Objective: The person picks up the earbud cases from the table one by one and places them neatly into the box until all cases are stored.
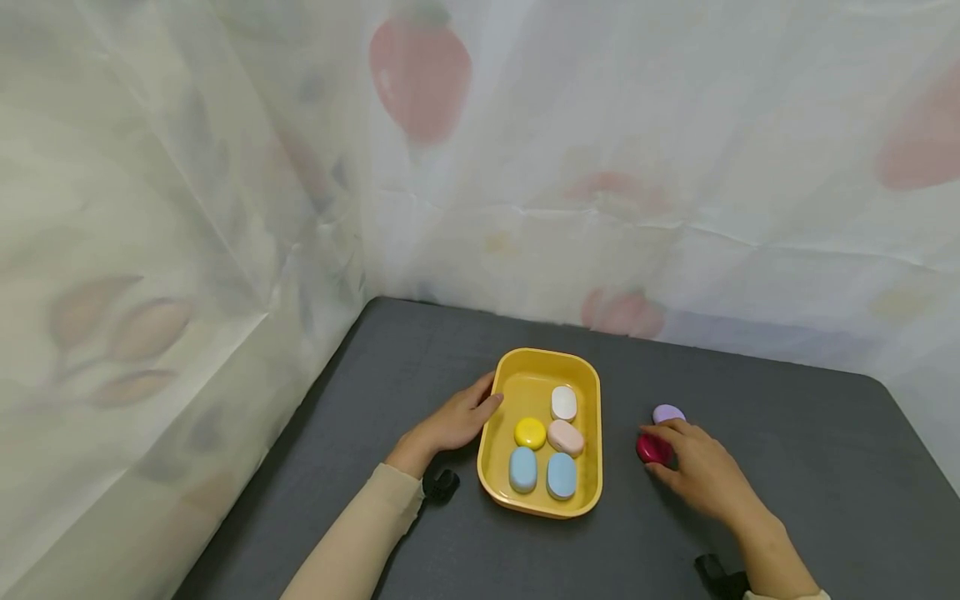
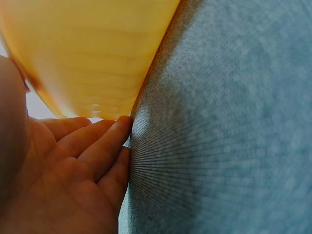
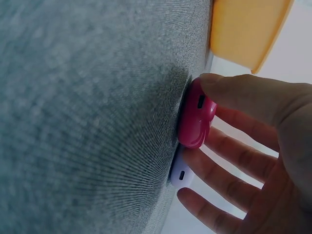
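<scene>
My left hand (image 1: 452, 422) holds the left side of a yellow tray (image 1: 528, 377), its thumb over the rim and its fingers along the outer wall (image 2: 92, 63). Inside the tray lie several small rounded cases: a white one (image 1: 564, 403), a yellow one (image 1: 530, 433), a pink one (image 1: 566, 438) and two light blue ones (image 1: 522, 470). To the right of the tray, my right hand (image 1: 705, 473) pinches a glossy red earbud case (image 3: 194, 122) between thumb and fingers, close against the table. Just behind it sits a lilac earbud case (image 3: 181, 174), partly covered by the fingers.
Dark grey fabric covers the table (image 1: 420, 358). A pale curtain with fruit prints (image 1: 525, 208) hangs along its back edge, and another stretch (image 1: 187, 333) hangs on the left. Black straps (image 1: 441, 486) sit at both wrists.
</scene>
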`<state>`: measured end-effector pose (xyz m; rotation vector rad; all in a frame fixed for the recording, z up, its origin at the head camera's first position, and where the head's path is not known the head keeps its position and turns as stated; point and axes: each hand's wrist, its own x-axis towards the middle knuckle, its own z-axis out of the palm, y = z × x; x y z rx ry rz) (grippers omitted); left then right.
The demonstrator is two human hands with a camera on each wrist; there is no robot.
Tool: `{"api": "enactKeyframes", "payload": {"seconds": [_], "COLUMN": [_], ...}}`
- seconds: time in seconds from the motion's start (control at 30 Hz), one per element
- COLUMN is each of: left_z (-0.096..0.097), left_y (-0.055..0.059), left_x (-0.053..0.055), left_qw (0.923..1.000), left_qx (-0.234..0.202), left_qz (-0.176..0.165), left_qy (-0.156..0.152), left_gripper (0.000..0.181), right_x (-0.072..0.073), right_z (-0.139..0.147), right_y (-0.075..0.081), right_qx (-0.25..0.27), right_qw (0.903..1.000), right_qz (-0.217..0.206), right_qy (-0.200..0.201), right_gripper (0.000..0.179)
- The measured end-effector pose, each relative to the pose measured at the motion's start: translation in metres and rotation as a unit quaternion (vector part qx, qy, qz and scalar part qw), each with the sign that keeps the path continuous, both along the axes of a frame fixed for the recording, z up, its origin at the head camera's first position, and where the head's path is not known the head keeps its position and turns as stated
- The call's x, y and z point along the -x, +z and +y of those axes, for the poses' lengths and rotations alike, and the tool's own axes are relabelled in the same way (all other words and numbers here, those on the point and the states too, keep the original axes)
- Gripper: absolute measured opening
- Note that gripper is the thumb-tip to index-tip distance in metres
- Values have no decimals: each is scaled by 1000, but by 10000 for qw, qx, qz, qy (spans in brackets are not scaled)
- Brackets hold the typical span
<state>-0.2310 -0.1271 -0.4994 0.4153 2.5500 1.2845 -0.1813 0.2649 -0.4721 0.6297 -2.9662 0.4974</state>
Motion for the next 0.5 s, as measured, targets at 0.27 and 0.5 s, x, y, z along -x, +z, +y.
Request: {"api": "enactKeyframes", "payload": {"seconds": [0.27,0.5], "left_z": [-2,-2], "left_y": [-4,-3], "left_x": [1,1], "left_qw": [9997,9996], "left_qx": [-124,-99], "left_qz": [137,169], "left_qy": [-128,-179], "left_gripper": [63,60], "right_x": [2,1], "right_z": [1,1], "right_y": [-1,-1], "right_qx": [-28,-11], "right_qw": [10000,10000], "right_qz": [-80,-53], "right_qy": [31,51], "right_gripper": [45,43]}}
